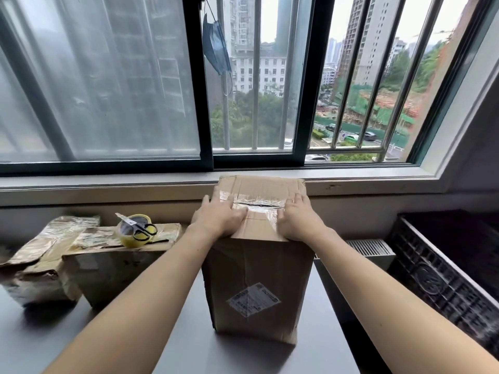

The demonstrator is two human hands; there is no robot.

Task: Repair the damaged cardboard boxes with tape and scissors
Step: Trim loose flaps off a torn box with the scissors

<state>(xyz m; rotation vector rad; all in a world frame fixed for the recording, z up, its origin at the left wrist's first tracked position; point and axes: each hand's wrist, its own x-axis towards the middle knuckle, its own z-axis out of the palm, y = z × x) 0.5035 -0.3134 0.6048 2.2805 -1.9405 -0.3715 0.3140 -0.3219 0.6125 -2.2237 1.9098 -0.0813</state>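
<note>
While both hands are planted flat on top of the tall cardboard box (256, 287) in the middle of the tabletop (189, 352), the thing that matters for whatever comes next is off to the left. The left hand (220, 215) and right hand (298, 218) lie with fingers straight, pressing the top flaps down on either side of the seam (259, 204), pinching nothing. That seam runs left to right across the top, glossy with old tape, and a dark gap shows along it, so I'd say it isn't properly closed yet.

The yellow tape roll (135, 230) sits on a squashed flat box (113, 260) left of the upright one, with the scissors (140, 228) lying across the roll (black handles pointing right, toward the person's left hand). Another crumpled box (40, 260) sits further left.

So the left hand is clearly the nearer one to the tape and scissors, near but not touching. My guess is the right hand holds the flaps shut while the left goes sideways for the roll, and the new strip should follow the seam's long axis, left to right.
</note>
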